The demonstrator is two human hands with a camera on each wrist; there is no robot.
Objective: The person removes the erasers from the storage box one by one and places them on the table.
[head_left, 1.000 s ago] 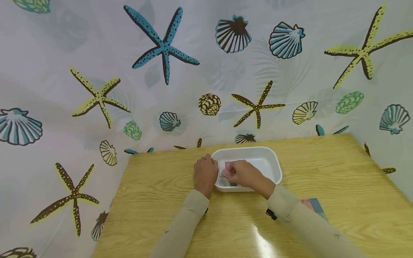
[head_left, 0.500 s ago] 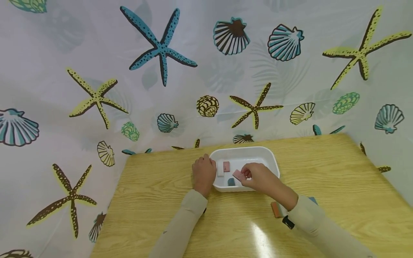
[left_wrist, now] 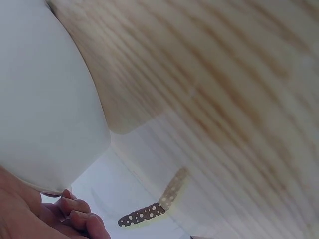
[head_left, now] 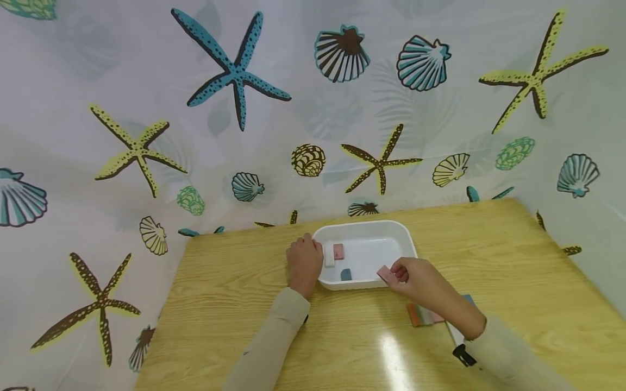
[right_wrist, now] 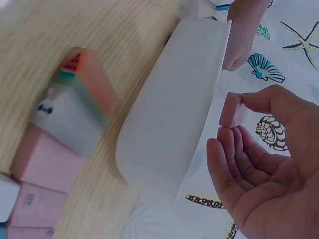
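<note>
My right hand [head_left: 415, 277] pinches a small pink block, apparently an eraser [head_left: 386, 275], between thumb and fingertips over the tray's front right rim. The right wrist view shows this pink eraser [right_wrist: 231, 110] upright, with the other fingers curled below it. At the left end of the white tray [head_left: 364, 284], my left hand [head_left: 304, 263] grips the rim; its curled fingers [left_wrist: 79, 219] show in the left wrist view. Inside the tray's left part lie a white eraser [head_left: 330, 255], another pink eraser [head_left: 338, 251] and a blue-grey piece [head_left: 346, 274].
On the table right of the tray stand several erasers in a row: a watermelon-print one [right_wrist: 87, 74], a white one with a small face [right_wrist: 65, 119] and pink ones [right_wrist: 45, 159]. A patterned cloth [head_left: 274, 136] hangs behind the wooden table [head_left: 230, 282].
My right hand has moved right, carrying the pink eraser from the tray's left part to its front right rim. The erasers left in the tray came into sight. My left hand stays at the rim.
</note>
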